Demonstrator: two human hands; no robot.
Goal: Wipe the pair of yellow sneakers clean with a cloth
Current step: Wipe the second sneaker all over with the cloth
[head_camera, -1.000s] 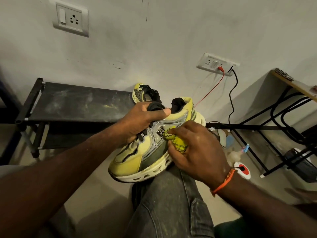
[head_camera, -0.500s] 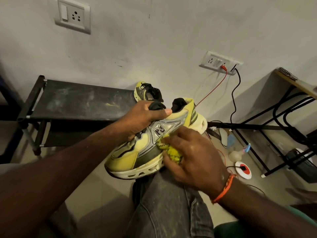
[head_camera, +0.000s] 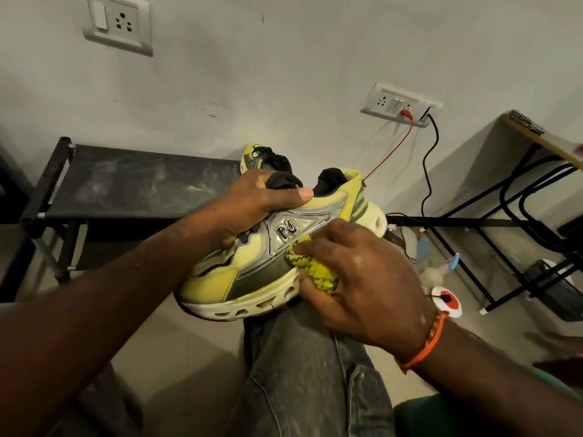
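Wiping the side panel now: my left hand [head_camera: 252,206] grips the sneaker [head_camera: 252,266] at the collar, sole resting on my knee [head_camera: 303,357]. Right hand [head_camera: 362,285] pinches the cloth [head_camera: 312,266] against the panel just below the logo. Second sneaker [head_camera: 262,157] sits on the rack [head_camera: 132,184] behind. I'd use short strokes, firm pressure, then work down into the sole grooves.

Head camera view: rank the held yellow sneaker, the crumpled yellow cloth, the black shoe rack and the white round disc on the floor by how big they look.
1. Black shoe rack
2. Held yellow sneaker, nearer the camera, so it looks enlarged
3. Crumpled yellow cloth, partly hidden
4. White round disc
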